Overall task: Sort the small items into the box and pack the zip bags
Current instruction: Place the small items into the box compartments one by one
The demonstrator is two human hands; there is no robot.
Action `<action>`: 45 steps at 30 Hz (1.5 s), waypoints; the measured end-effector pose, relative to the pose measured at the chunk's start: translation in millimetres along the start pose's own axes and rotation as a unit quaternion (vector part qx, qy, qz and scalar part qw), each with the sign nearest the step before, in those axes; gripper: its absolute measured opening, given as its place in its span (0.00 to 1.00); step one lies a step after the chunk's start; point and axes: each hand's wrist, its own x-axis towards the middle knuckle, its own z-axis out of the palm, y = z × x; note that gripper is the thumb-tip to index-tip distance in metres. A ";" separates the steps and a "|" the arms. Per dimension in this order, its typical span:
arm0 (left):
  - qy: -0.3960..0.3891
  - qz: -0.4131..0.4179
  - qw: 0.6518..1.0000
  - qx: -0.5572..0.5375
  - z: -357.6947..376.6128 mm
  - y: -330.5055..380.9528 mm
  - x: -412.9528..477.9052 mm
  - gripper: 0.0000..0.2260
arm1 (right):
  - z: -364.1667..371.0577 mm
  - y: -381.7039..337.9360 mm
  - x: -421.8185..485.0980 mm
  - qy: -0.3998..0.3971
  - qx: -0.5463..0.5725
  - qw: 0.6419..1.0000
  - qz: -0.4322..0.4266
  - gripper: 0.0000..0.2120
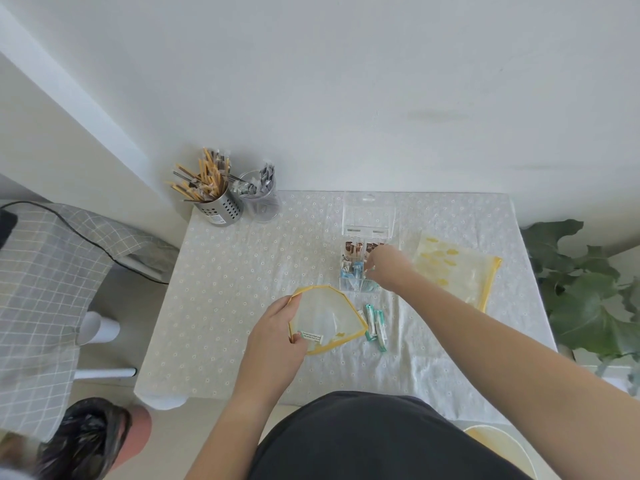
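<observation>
A clear plastic compartment box stands open on the table, its lid flat behind it. It holds brown, white and blue small packets. My right hand reaches into the box's near right compartments, fingers curled around a small teal item. My left hand grips the left edge of a small clear zip bag with yellow trim, lifted slightly off the cloth. Several teal and white packets lie just right of that bag. A larger yellow-trimmed zip bag lies flat to the right of the box.
A perforated metal cup of wrapped sticks and a clear cup of sachets stand at the table's back left corner. A leafy plant is off the right edge. A checked-cloth surface lies to the left, with a bin below it.
</observation>
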 end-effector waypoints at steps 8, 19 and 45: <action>-0.003 0.019 1.000 0.000 -1.8 0.1 -4.0 0.33 | 3.4 -0.4 -10.5 0.040 -0.084 0.994 0.055 0.08; 0.006 0.065 0.998 -0.005 -7.5 10.8 -10.1 0.33 | -59.5 -31.4 -104.3 0.130 0.229 0.963 -0.057 0.09; -0.028 0.178 0.984 0.009 14.5 31.5 -35.5 0.31 | 41.0 -62.5 -124.6 -0.058 -0.157 0.981 -0.094 0.06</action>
